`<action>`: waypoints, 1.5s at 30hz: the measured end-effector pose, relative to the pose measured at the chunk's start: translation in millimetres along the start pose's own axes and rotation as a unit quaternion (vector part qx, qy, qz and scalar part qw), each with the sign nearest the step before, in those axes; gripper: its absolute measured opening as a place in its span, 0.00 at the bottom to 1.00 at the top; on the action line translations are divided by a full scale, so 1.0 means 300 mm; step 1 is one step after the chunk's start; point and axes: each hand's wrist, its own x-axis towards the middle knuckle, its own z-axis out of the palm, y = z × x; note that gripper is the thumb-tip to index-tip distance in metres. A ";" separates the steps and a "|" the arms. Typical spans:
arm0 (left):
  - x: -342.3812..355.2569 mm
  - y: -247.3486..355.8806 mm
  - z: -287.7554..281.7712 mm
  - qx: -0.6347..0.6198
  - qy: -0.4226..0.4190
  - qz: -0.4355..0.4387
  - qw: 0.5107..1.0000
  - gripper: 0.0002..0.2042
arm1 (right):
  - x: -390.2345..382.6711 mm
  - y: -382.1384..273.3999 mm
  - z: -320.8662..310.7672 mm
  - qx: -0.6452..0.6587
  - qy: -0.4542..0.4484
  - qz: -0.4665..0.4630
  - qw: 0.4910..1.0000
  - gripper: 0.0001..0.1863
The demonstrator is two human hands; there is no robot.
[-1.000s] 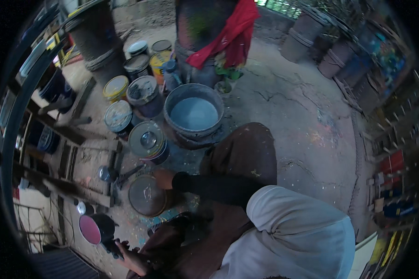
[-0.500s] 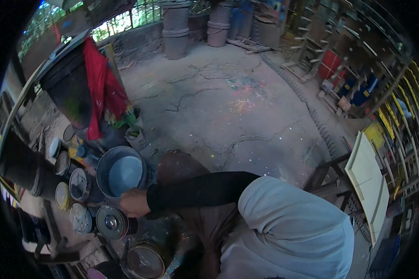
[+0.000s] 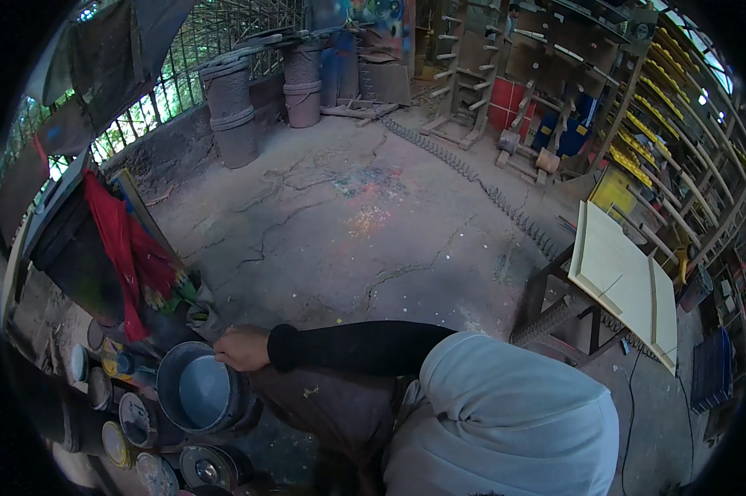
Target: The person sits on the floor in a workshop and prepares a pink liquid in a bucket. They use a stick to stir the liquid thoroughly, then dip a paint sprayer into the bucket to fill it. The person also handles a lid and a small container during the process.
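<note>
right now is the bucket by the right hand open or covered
Open: nothing covers the bucket, and the bluish liquid inside shows.

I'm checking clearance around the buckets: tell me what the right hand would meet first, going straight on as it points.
Probably the rim of the grey bucket. The right hand points left and overlaps that rim in the picture, though depth leaves contact unclear.

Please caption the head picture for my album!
Right hand at the rim of a bucket of bluish liquid, cracked floor beyond.
</note>
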 end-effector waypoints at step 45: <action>0.079 0.082 0.203 0.040 -0.092 0.073 0.992 0.21 | -0.022 -0.076 0.031 -0.051 -0.021 0.007 0.998 0.11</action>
